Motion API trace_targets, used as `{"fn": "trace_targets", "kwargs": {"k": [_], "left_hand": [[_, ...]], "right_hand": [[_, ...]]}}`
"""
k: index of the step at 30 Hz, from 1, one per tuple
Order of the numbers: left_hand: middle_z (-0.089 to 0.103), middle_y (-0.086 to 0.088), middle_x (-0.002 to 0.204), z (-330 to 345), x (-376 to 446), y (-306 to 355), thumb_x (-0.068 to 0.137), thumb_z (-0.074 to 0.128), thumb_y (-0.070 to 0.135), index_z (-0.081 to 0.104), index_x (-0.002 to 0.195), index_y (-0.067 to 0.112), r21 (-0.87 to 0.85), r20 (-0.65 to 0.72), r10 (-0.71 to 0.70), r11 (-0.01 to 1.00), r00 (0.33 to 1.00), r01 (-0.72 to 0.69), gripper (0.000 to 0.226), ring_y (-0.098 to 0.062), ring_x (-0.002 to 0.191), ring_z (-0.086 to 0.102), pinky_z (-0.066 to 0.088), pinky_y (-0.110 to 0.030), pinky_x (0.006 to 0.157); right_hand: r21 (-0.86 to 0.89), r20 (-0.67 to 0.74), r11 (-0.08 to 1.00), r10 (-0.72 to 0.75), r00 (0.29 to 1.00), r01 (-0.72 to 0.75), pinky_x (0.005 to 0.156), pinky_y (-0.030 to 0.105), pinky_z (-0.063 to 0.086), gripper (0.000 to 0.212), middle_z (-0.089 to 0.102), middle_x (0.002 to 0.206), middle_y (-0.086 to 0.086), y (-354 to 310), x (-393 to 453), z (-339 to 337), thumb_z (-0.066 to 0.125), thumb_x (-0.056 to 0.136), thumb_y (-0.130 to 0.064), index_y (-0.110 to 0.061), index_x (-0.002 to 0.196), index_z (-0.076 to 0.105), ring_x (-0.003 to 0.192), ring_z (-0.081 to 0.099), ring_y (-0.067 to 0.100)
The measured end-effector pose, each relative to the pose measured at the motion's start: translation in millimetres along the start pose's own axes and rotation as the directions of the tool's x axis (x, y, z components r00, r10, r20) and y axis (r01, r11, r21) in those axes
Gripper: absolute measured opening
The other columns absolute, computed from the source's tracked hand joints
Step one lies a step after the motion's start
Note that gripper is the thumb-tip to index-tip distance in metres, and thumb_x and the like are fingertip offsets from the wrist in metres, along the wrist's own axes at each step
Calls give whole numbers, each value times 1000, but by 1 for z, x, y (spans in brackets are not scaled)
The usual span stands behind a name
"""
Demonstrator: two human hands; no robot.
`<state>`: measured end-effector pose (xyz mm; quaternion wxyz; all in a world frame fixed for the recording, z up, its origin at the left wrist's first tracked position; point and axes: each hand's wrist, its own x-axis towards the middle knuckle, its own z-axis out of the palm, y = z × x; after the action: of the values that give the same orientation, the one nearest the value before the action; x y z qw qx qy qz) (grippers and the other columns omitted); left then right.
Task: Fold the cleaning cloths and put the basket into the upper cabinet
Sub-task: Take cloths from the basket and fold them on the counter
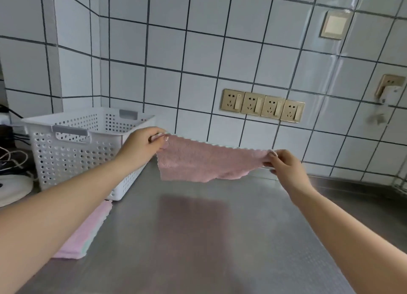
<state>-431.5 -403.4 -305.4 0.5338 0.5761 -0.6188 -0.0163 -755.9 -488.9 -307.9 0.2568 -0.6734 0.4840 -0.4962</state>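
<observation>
A pink cleaning cloth (204, 161) hangs stretched in the air above the steel counter (198, 238). My left hand (143, 146) pinches its upper left corner and my right hand (286, 163) pinches its upper right corner. The lower edge of the cloth droops free above the counter. A white perforated basket (72, 152) with grey handles stands at the back left, just behind my left forearm. A stack of folded pink cloths (88, 234) lies on the counter in front of the basket, partly hidden under my left arm.
The tiled wall behind carries a row of gold sockets (262, 105) and one more socket with a plug (389, 86) at the far right. Cables and a white round appliance (13, 188) sit at the left edge.
</observation>
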Motion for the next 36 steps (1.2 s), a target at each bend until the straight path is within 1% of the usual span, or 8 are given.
{"fn": "trace_targets", "kwargs": {"k": [3,7,12,14,22,27,30,36], "left_hand": [[61,40,82,4,-48,-19,90,60,15,58,81,43,96,128,-15,995,992,3,30,13,79,57,39,-8,69],[67,13,92,10,-109,-38,92,56,18,62,90,31,209,327,-124,976,937,57,14,-9,88,60,40,-14,76],[65,10,93,4,-159,-39,97,49,20,57,92,30,219,506,-148,975,850,39,14,6,83,55,37,-8,71],[62,9,84,1,-167,-38,97,48,19,54,87,32,219,514,-144,975,846,33,17,8,74,52,35,-9,67],[51,-1,71,-2,-167,-45,91,57,27,62,86,15,184,479,-213,973,852,140,14,-6,61,38,30,-25,61],[53,1,76,14,-149,-51,92,56,20,60,90,11,212,383,-278,955,881,210,10,-9,66,43,28,-14,53],[55,3,73,24,-134,-57,91,57,19,58,86,17,246,357,-305,943,883,226,6,-12,67,46,31,-21,56],[52,2,70,44,-109,-71,90,56,22,59,84,5,342,359,-385,902,850,263,18,-15,64,45,30,-24,53]], "right_hand": [[-188,89,982,-7,996,24,71,28,39,17,64,90,-5,33,-45,0,53,93,-28,-17,100,64,85,56,14],[-245,297,969,66,952,9,73,24,41,10,68,99,-8,75,-94,0,53,94,-26,-22,90,62,87,57,8],[-316,404,949,142,904,-8,68,22,41,20,58,74,-1,93,-137,-9,51,95,-23,-7,84,55,74,53,19],[-296,400,954,164,902,-43,72,31,48,19,60,72,0,92,-144,-13,50,95,-21,-11,80,54,72,61,21],[-261,393,959,213,895,-114,45,17,43,24,57,62,4,78,-141,-10,53,94,-21,1,87,59,43,52,5],[-247,264,948,266,927,-201,45,18,45,21,60,69,7,86,-122,6,57,92,-22,-3,83,61,56,54,14],[-278,226,933,296,928,-230,48,21,45,18,63,75,6,92,-107,17,56,92,-24,-10,81,61,65,58,16],[-356,192,893,360,913,-277,49,21,46,16,65,73,4,101,-82,33,57,90,-27,-13,85,63,62,60,16]]}}
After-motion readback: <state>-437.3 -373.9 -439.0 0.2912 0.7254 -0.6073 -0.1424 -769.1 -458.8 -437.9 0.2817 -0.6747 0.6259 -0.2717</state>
